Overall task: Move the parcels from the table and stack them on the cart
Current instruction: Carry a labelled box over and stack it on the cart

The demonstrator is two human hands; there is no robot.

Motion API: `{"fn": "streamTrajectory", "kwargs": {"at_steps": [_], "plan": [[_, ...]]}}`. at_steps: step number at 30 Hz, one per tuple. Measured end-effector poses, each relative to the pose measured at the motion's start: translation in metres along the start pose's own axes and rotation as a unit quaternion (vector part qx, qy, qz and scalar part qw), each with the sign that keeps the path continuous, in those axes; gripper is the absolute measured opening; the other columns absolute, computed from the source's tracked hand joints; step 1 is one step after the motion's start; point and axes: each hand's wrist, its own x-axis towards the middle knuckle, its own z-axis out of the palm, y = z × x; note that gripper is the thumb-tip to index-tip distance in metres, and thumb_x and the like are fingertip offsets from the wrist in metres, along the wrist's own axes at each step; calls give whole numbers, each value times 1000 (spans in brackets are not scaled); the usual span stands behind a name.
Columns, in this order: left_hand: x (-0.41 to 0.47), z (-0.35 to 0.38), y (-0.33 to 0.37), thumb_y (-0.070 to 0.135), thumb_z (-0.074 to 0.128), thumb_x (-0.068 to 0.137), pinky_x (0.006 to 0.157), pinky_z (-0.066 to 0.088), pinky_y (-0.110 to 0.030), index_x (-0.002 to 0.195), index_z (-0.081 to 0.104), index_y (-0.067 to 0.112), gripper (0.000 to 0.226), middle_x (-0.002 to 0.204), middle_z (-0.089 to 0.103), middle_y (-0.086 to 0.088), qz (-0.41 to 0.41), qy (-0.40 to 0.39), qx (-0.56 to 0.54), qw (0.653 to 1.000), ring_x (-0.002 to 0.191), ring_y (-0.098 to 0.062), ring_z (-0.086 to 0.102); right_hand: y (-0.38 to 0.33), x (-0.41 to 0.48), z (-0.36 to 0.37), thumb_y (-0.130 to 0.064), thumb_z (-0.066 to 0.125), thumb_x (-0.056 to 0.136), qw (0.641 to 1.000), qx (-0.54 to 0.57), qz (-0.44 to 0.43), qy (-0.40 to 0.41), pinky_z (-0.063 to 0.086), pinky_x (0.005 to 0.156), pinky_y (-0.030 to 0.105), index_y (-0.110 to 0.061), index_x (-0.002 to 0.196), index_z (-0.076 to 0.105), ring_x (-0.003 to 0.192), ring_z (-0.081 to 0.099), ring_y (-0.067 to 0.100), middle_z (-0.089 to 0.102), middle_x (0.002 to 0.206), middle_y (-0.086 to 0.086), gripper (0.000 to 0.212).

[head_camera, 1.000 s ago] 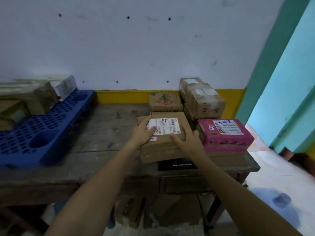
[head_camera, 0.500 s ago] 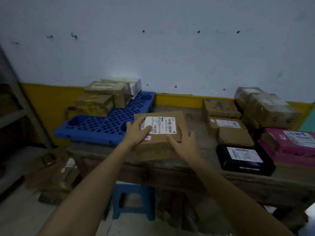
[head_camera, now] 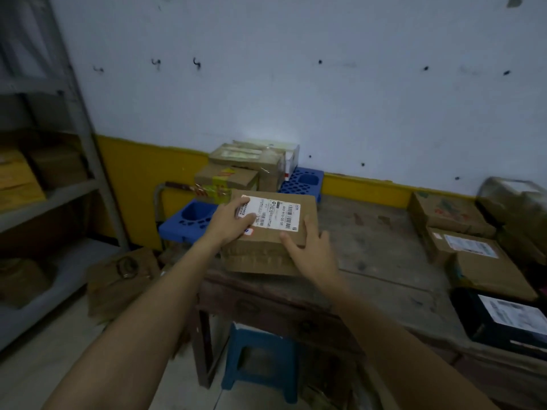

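Parcels (head_camera: 450, 213) sit on worn wooden table (head_camera: 373, 244) beside blue cart (head_camera: 189, 220) and shelving (head_camera: 59, 196).

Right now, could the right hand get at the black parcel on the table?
Probably not: the right hand, with the left hand, holds the labelled brown parcel. The black parcel itself lies uncovered.

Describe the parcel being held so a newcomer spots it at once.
Go to the left end of the worn wooden table, beside the blue plastic cart. There the left hand and right hand hold a flat brown cardboard parcel. It alone is in hand, a big white barcode label facing up.
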Motion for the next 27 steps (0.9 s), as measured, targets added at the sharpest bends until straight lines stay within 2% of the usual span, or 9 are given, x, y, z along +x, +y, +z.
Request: {"fn": "streamTrajectory", "kwargs": {"at_steps": [2, 4, 8, 10, 17, 21, 24, 25, 27], "plan": [[12, -14, -12, 28, 56, 93, 80, 42, -26, 140, 41, 17, 51, 138, 50, -6, 2, 4, 2, 1000, 92, -9, 54, -12, 17, 14, -65, 43, 85, 1000, -6, -10, -6, 41, 100, 47, -32, 148, 10, 124, 42, 33, 30, 138, 13, 78], [25, -28, -28, 29, 55, 93, 78, 39, -24, 141, 40, 19, 51, 139, 49, -4, -5, 5, 8, 1000, 92, -6, 49, -26, 33, 29, -66, 42, 85, 1000, -12, -19, -19, 42, 99, 46, -32, 148, 9, 124, 41, 34, 29, 138, 13, 78], [53, -63, -63, 30, 57, 92, 87, 34, -22, 139, 43, 18, 50, 144, 45, -4, -24, 17, 27, 999, 123, -20, 47, -58, 58, 63, -66, 37, 87, 998, -28, -25, -47, 43, 97, 46, -30, 148, 9, 124, 41, 37, 27, 142, 15, 76], [68, -77, -81, 29, 57, 92, 91, 34, -24, 137, 45, 18, 47, 144, 44, -5, -28, 6, 32, 999, 127, -24, 44, -73, 68, 81, -65, 36, 88, 998, -32, -21, -53, 44, 96, 46, -29, 148, 10, 122, 42, 37, 28, 141, 16, 74], [123, -108, -145, 29, 57, 92, 85, 43, -30, 132, 48, 17, 42, 140, 46, -6, -32, -73, 20, 997, 113, -21, 52, -110, 94, 151, -61, 35, 91, 998, -32, 39, -27, 42, 90, 39, -29, 147, 17, 117, 44, 33, 33, 136, 15, 67], [150, -112, -167, 26, 60, 90, 78, 42, -21, 130, 51, 17, 42, 136, 50, -5, -25, -95, -15, 995, 99, -12, 52, -118, 103, 174, -63, 34, 89, 996, -50, 70, 17, 44, 87, 39, -30, 144, 21, 113, 45, 31, 34, 130, 12, 66], [167, -113, -173, 23, 62, 89, 64, 43, -9, 129, 52, 15, 42, 135, 51, -5, -15, -109, -31, 993, 92, -8, 52, -122, 112, 182, -65, 33, 88, 995, -49, 82, 19, 44, 86, 39, -31, 143, 22, 112, 47, 32, 33, 131, 11, 66], [172, -112, -175, 23, 62, 89, 63, 43, -9, 129, 52, 14, 43, 134, 51, -6, -12, -106, -37, 994, 92, -9, 52, -123, 116, 183, -66, 33, 88, 995, -49, 85, 17, 44, 86, 39, -31, 143, 22, 112, 47, 31, 33, 131, 11, 66], [179, -113, -178, 23, 62, 89, 70, 43, -13, 130, 52, 14, 43, 135, 51, -8, -12, -104, -49, 993, 97, -13, 53, -125, 125, 183, -67, 33, 88, 994, -48, 93, 13, 45, 84, 38, -32, 144, 21, 111, 48, 32, 33, 132, 11, 67]]}}
